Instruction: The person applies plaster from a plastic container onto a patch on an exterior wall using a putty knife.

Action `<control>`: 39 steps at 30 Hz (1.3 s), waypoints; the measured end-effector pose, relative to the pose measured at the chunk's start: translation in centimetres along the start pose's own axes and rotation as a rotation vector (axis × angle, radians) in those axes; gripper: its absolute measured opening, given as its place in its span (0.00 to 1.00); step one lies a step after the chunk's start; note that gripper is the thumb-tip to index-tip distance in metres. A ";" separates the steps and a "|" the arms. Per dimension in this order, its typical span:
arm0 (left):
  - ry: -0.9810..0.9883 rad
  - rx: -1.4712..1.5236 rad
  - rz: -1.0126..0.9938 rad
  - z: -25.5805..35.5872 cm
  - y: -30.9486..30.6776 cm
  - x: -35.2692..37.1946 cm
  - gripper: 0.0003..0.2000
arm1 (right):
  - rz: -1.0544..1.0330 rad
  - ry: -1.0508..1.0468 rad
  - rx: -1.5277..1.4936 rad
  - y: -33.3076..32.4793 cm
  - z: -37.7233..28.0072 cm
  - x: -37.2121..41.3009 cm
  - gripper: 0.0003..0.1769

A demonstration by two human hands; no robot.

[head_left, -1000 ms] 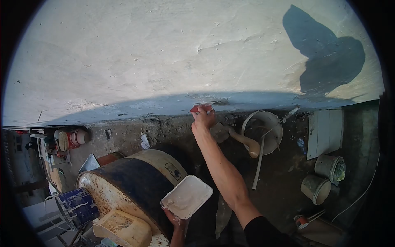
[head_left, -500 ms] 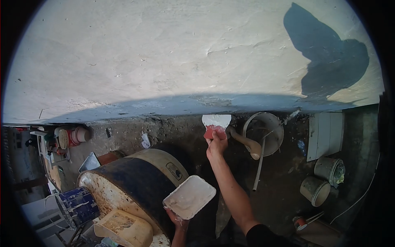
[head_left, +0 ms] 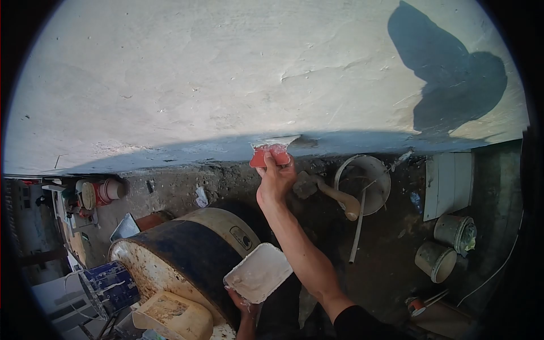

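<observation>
My right hand [head_left: 277, 180] grips a red-handled putty knife [head_left: 265, 157], thumb on its back. Its wide blade, smeared with white filler, lies against the lower part of the pale wall [head_left: 215, 73], in the shaded strip. Low in the view, my left hand [head_left: 243, 303] holds a shallow white rectangular tub [head_left: 259, 273] by its lower left edge. Whitish filler coats the tub's inside. My right forearm passes just beside the tub's right edge.
A large blue and cream drum [head_left: 187, 241] lies left of the tub, with a yellowish plastic container [head_left: 174, 317] and a blue bucket [head_left: 110, 288] near it. On the right are a big round bucket [head_left: 377, 207] with a pole [head_left: 357, 238], a white board [head_left: 449, 186] and smaller buckets [head_left: 435, 262].
My right hand has moved up and left with the putty knife, bringing its blade from below the wall's edge onto the wall. My left hand and the tub have barely moved.
</observation>
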State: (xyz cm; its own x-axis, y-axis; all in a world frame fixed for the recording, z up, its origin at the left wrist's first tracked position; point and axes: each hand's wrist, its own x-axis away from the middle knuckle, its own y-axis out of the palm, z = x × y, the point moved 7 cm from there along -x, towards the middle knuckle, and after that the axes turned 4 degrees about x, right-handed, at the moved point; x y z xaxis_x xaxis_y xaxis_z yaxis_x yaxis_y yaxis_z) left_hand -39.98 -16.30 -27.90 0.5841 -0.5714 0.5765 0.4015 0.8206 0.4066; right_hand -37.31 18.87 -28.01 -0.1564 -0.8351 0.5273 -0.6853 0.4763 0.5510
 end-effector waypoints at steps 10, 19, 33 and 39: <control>-0.042 0.131 -0.045 -0.5 0.3 0.3 0.33 | 0.118 0.102 0.081 -8.0 -0.7 2.1 0.10; -0.044 0.122 -0.069 -0.2 1.2 0.2 0.32 | 0.259 -0.081 0.166 -12.2 1.3 -11.2 0.08; -0.076 0.323 -0.078 -0.4 3.0 -0.1 0.29 | -0.148 -0.088 0.021 0.2 -7.7 4.3 0.08; -0.037 0.113 0.022 -2.5 -0.3 -2.3 0.29 | -0.440 -0.102 0.512 -8.3 -14.0 8.6 0.11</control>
State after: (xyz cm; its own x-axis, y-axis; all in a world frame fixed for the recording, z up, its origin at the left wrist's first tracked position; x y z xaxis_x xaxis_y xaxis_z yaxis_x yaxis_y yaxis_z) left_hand -39.65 -15.27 -31.12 0.5647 -0.5550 0.6108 0.3060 0.8282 0.4696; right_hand -22.99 11.59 -18.98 0.1652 -0.9548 0.2469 -0.9465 -0.0831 0.3119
